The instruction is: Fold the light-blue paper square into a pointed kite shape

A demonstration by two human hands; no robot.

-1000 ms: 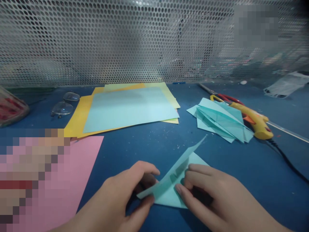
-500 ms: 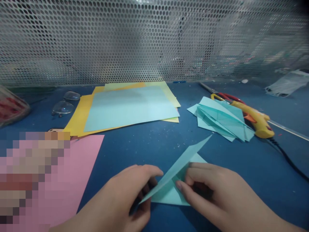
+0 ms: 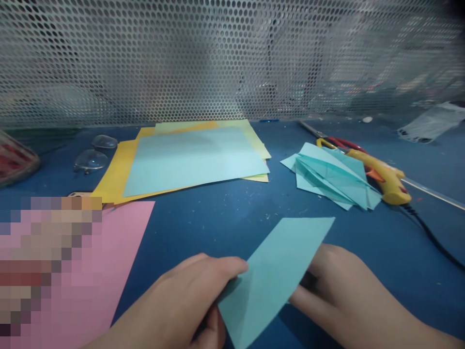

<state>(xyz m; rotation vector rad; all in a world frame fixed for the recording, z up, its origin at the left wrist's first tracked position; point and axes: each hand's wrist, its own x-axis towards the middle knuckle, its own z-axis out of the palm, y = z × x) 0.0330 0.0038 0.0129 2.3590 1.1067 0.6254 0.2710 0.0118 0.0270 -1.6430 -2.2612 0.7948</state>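
A folded sheet of turquoise paper [image 3: 279,266] stands tilted between my hands above the blue table. My left hand [image 3: 192,291] is closed at the paper's left edge, its index fingertip against the face and the other fingers curled below. From the right, my right hand [image 3: 341,286] reaches in behind the raised flap. Its fingers are curled around the paper's inner side, with the fingertips hidden by the flap. Beyond my hands lies a loose pile of folded turquoise pieces [image 3: 327,174].
Stacked coloured sheets [image 3: 196,160] lie at the back, glasses [image 3: 90,160] to their left. A pink sheet [image 3: 127,252] lies at left, partly under a pixelated patch. At right are a yellow glue gun [image 3: 394,191] with its cord, and scissors [image 3: 345,144]. Perforated metal [image 3: 218,63] borders the table.
The raised turquoise flap has swung toward me and to the right, so its broad face now shows and covers the right fingertips. The lower layer is mostly hidden.
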